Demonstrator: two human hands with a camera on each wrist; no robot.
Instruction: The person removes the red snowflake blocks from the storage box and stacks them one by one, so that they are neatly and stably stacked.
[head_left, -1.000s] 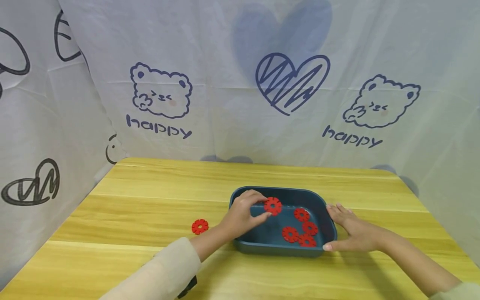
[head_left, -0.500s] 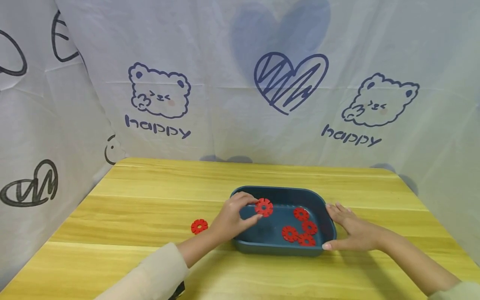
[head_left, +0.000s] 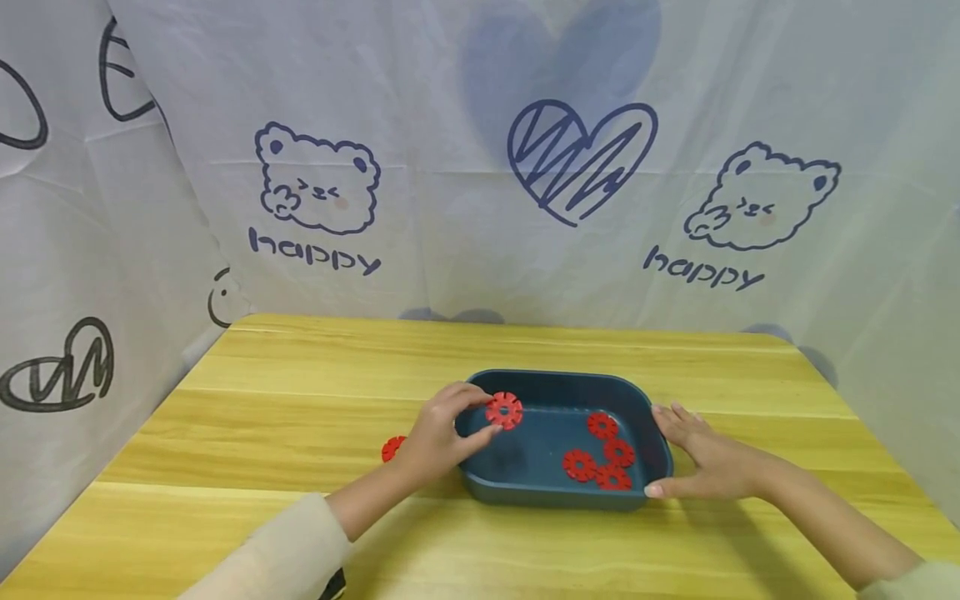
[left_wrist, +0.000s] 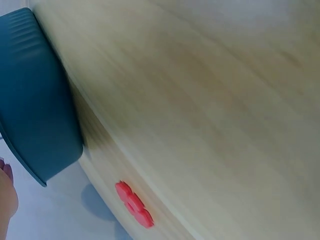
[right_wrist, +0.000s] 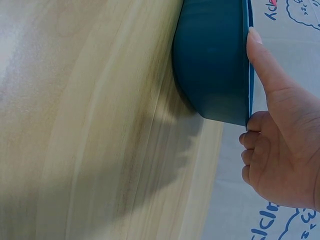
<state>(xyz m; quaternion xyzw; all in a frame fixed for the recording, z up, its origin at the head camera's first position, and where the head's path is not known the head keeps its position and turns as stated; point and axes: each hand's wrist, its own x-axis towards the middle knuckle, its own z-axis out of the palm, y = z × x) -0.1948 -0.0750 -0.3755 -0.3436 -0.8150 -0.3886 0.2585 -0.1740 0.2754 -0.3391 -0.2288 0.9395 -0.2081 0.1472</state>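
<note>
My left hand [head_left: 438, 432] pinches a red notched disc [head_left: 505, 411] between thumb and fingers, holding it upright over the left end of a dark blue basin [head_left: 555, 497]. At the basin's right end my right hand [head_left: 708, 460] touches the rim, thumb at the front corner and the other fingers against the side. The right wrist view shows that thumb [right_wrist: 265, 60] lying along the rim. Inside the basin, to the right, several red discs [head_left: 618, 453] lie flat. One more red disc [head_left: 393, 447] is on the table, partly hidden behind the left hand.
A yellow wood-grain table [head_left: 300, 367] carries the basin. Behind it hangs a white curtain [head_left: 450, 250] with bear and heart drawings. Something small and dark [head_left: 334, 586] shows beneath the left sleeve.
The left hand has moved left with its red disc, from over the basin's middle to its left end, covering part of the disc on the table. The right hand stays at the rim.
</note>
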